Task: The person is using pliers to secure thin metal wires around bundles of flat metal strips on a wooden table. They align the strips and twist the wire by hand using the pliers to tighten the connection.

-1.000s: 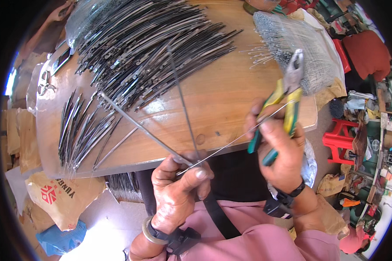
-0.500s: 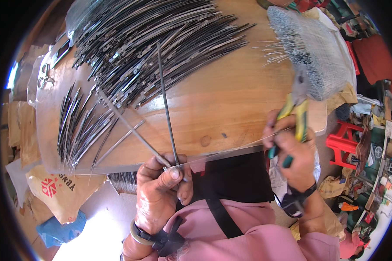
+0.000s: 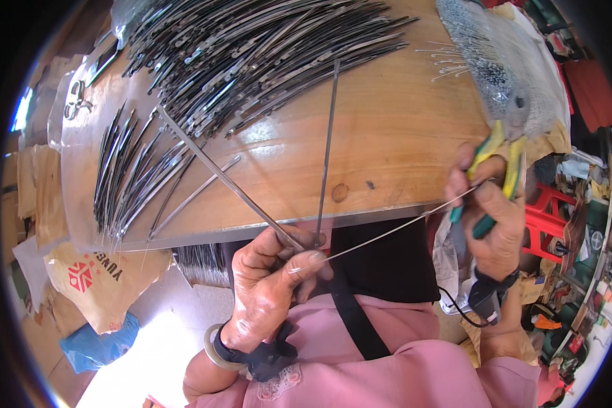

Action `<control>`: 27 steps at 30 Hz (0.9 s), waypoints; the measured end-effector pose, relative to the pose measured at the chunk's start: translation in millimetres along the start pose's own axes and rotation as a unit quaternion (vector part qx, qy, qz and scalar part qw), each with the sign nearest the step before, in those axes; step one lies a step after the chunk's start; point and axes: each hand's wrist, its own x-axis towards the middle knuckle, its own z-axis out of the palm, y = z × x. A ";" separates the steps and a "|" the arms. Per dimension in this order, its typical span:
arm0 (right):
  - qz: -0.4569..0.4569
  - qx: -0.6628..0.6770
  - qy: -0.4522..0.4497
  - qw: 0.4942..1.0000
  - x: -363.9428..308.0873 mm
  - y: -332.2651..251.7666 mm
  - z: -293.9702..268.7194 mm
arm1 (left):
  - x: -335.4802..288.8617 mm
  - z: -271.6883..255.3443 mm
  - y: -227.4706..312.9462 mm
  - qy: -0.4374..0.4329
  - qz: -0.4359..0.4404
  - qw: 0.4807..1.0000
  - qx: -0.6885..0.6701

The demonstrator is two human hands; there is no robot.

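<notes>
My left hand pinches two thin metal strips just off the table's front edge. One long strip slants up to the left, and the other strip stands nearly upright, so they spread in a V. From the pinch a thin wire runs up to the right, taut, to my right hand. The fingers of that hand are closed around pliers with yellow and green handles, jaws pointing up and away. The wire reaches those fingers too. How the strips and wire meet is hidden behind my left thumb.
A large heap of dark metal strips covers the back of the wooden table. A smaller bunch of strips lies at the left, near scissors. A bundle of looped-end wires sits back right. A red stool stands beyond.
Both hands have shifted right, my right hand carrying the pliers along. The nearly upright strip has swung over to the right, widening the V, and the wire slopes up more steeply.
</notes>
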 end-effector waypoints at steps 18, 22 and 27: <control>0.032 0.091 -0.018 0.995 -0.1 11.1 -4.8 | -6.4 -2.7 -6.0 0.017 0.012 1.000 0.021; -0.072 -0.216 -0.115 0.967 2.5 -7.3 -19.6 | -11.1 2.2 -1.0 0.001 0.004 0.996 0.085; -0.214 -0.472 -0.237 0.822 13.4 -24.8 12.3 | -3.4 1.5 5.1 -0.082 -0.084 0.983 0.139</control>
